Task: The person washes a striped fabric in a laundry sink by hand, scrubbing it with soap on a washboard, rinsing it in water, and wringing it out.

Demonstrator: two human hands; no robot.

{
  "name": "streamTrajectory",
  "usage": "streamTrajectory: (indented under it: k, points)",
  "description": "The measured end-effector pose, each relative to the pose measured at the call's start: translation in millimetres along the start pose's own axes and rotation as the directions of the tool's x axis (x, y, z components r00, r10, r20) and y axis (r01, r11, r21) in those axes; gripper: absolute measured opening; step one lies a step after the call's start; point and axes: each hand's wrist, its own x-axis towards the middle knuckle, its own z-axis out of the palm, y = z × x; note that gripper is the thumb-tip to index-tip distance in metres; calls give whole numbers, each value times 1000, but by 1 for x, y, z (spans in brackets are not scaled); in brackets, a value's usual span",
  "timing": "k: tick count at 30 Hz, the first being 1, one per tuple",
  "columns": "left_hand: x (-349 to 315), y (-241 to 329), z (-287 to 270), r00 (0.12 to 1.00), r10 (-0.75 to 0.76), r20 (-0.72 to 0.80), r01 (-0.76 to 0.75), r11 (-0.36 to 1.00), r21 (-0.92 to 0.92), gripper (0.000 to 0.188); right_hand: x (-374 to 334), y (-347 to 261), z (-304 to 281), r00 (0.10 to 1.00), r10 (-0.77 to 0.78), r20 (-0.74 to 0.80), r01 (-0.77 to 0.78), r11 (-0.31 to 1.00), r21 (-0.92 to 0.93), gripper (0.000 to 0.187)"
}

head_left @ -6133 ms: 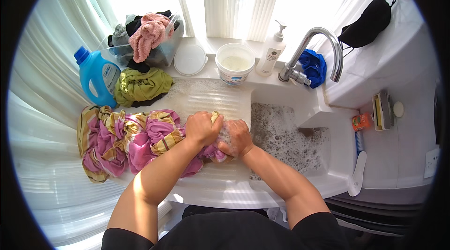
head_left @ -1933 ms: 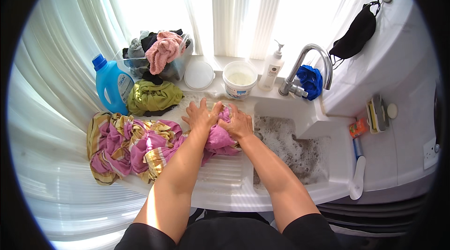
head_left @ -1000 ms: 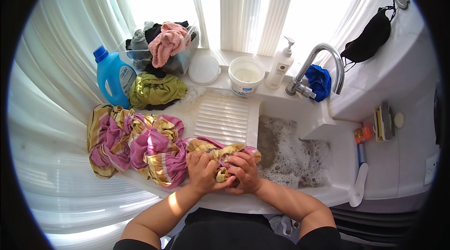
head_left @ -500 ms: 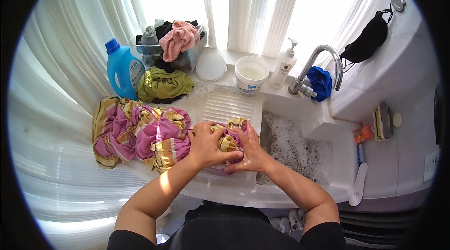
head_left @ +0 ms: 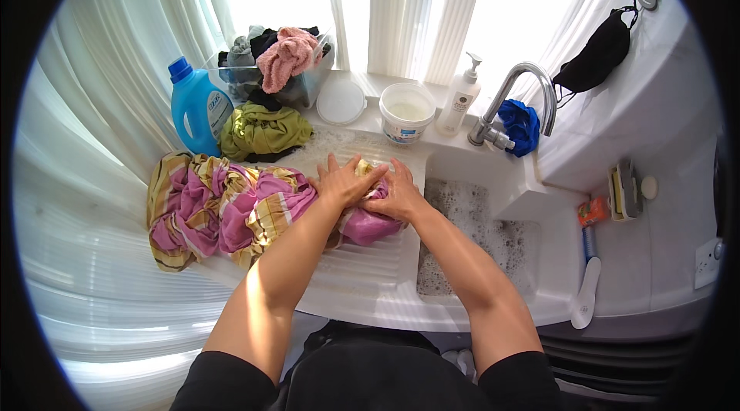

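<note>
A long, bunched-up pink cloth with yellow-brown stripes (head_left: 196,207) lies across the left side of the sink, its right end on the ridged washboard (head_left: 370,261). Both my hands are on that end, close together. My left hand (head_left: 343,184) presses into the fabric with its fingers partly spread and its thumb toward the right hand. My right hand (head_left: 397,197) is curled round a bunched fold, some of its fingertips hidden. Pink fabric bulges out below the right hand.
Foamy water fills the basin (head_left: 532,245) on the right, under a curved faucet (head_left: 532,72). Along the back stand a blue detergent bottle (head_left: 202,114), green cloth (head_left: 266,132), a clothes bin (head_left: 308,76), white tub (head_left: 406,114) and pump bottle (head_left: 459,99). A brush (head_left: 587,295) lies at right.
Both hands have slid forward up the washboard, taking the cloth's right end with them. More of the near ridges now show, and the forearms reach farther out.
</note>
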Motion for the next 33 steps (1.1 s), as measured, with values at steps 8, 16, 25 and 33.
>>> streamTrajectory:
  k: [8, 16, 25, 33]
  points:
    - [-104, -49, 50, 678, 616, -400, -544, 787, 291, 106, -105, 9, 51, 748, -536, -391, 510, 842, -177, 119]
    - [-65, -44, 49, 576, 624, -527, -658, 737, 154, 69, -70, 21, 55, 718, -547, -430, 508, 834, -214, 87]
    - [-39, -37, 41, 661, 574, -483, -663, 748, -18, 32, -41, 23, 41, 670, -594, -444, 586, 791, -174, 75]
    - [-23, -35, 44, 654, 584, -481, -680, 732, -37, 25, -26, 26, 37, 691, -584, -426, 617, 784, -75, 66]
